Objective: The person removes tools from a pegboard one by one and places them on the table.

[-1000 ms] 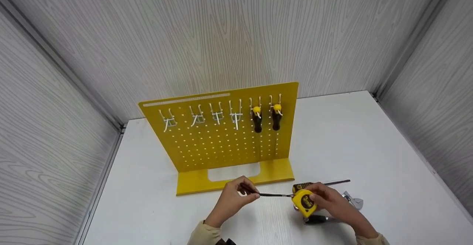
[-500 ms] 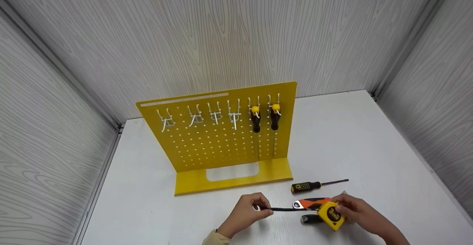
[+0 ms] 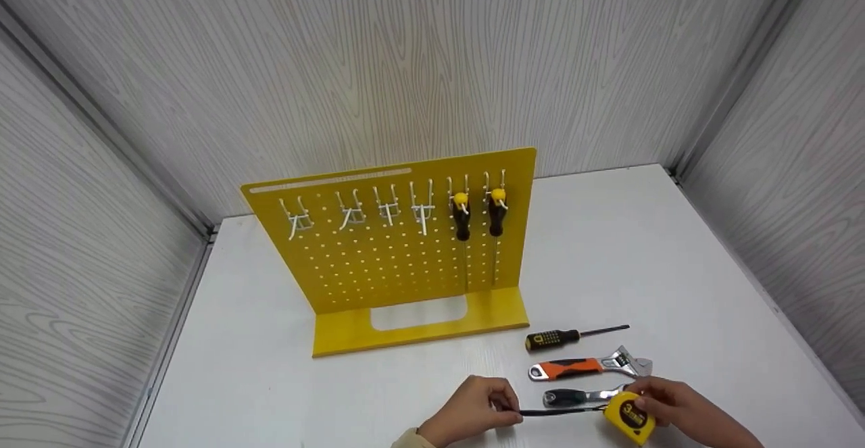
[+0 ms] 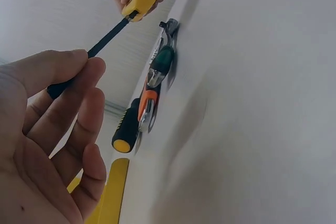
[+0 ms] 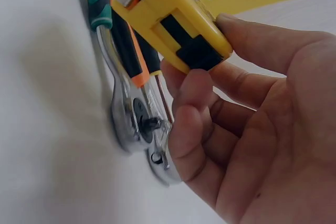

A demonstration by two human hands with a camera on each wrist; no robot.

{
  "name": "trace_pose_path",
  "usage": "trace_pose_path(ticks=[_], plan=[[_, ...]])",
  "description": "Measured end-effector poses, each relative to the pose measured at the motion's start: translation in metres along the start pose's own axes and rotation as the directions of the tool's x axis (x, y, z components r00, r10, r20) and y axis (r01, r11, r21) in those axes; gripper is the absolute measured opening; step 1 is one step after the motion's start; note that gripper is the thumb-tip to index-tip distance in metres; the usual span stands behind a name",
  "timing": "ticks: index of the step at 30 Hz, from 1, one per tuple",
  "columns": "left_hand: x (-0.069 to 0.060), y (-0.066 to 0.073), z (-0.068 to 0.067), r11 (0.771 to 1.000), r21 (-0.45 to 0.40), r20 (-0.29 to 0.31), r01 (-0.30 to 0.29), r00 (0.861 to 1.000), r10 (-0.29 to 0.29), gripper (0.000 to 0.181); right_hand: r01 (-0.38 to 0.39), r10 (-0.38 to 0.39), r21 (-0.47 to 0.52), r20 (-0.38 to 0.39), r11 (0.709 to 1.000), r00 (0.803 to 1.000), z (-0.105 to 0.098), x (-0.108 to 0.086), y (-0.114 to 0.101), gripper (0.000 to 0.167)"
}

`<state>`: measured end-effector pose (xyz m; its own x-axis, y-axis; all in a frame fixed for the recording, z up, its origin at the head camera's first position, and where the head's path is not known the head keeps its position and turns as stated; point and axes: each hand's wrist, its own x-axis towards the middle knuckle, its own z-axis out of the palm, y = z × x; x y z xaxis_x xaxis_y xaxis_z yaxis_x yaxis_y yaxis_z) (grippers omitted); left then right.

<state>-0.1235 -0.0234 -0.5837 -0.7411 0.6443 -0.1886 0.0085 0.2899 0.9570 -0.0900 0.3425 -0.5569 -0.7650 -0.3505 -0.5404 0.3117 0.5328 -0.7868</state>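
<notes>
Left hand (image 3: 476, 405) pinched thin black strap (image 3: 555, 412) in closed grip, right hand (image 3: 676, 407) held boxy yellow tape measure (image 3: 630, 419) likewise, green-and-black-handled metal ratchet (image 3: 569, 398) lay just farther off

a large yellow "3" (image 3: 628, 408) is standing on the dark round label (image 3: 634, 416) of the tape measure (image 3: 630, 419); smaller yellow lettering is running beside it, too blurred for reading. a squarish yellow mark (image 3: 538, 339) is showing on the lying screwdriver's handle (image 3: 557, 339), possibly a letter.

left hand (image 3: 475, 407) pinching; right hand (image 3: 669, 402) gripping, fingers (image 5: 188, 132) curled; hands apart
</notes>
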Motion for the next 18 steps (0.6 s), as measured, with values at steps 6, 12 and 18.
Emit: trace_pose_path(ticks=[6, 12, 18], plan=[[0.006, 0.001, 0.013, 0.998, 0.035, 0.065, 0.055, 0.996, -0.057, 0.009, -0.063, 0.063, 0.031, 0.029, 0.998, 0.998, -0.005, -0.007, 0.017, 0.052], [0.013, 0.000, 0.026, 0.996, 0.055, 0.112, 0.070, 0.991, -0.076, 0.007, -0.039, 0.036, 0.067, 0.037, 0.997, 0.999, -0.008, -0.011, 0.031, 0.044], [0.015, -0.003, 0.031, 0.993, 0.083, 0.127, 0.082, 0.988, -0.092, 0.006, -0.067, 0.059, 0.148, 0.052, 0.987, 0.997, -0.008, -0.011, 0.037, 0.037]])
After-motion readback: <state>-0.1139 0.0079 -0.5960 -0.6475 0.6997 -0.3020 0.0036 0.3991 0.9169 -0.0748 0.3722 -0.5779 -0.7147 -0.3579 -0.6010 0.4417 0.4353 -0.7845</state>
